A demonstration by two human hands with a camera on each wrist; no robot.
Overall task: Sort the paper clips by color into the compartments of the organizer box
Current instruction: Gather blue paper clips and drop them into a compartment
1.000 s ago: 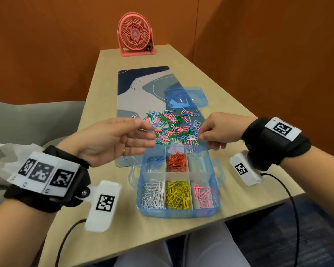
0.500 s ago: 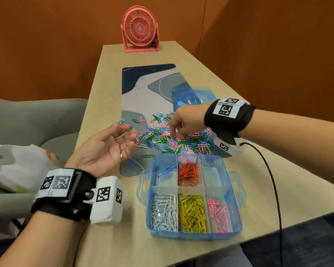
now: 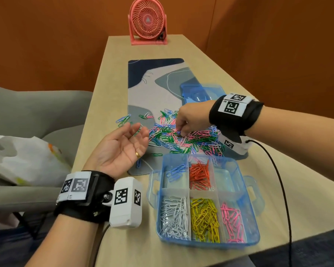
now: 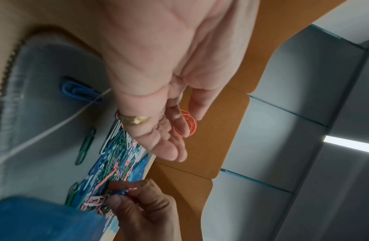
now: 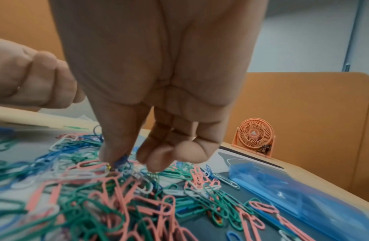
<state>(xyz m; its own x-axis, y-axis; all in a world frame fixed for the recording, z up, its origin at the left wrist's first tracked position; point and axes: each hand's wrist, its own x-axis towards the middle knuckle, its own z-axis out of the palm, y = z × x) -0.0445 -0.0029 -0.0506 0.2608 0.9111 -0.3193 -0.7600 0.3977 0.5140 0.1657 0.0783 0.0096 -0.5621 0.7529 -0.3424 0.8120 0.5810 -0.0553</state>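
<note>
A long beige wooden counter [image 3: 239, 116] carries everything. Down its middle lies a rectangular grey-and-navy patterned mat [image 3: 156, 83], reaching toward the near edge. At the far edge stands a small coral-pink desk fan [image 3: 147, 21]. Near the near edge, just in front of the mat, sits the translucent blue plastic organizer box [image 3: 249, 191] with six compartments: the back row holds a few blue clips, then orange clips, then a compartment that looks empty; the front row holds white, yellow and pink clips. Its clear blue lid [image 3: 201, 92] lies on the mat's right side, toward the counter's right edge. Between lid and box, a loose heap of mixed green, pink, blue and white paper clips [image 3: 183, 137] is spread over the mat. The left hand [image 3: 121, 149] hovers palm-up over the mat's left edge, fingers relaxed and holding nothing. The right hand [image 3: 191, 118] reaches down into the heap, thumb and forefinger pinching a blue paper clip [image 4: 120, 192], the other fingers curled.
</note>
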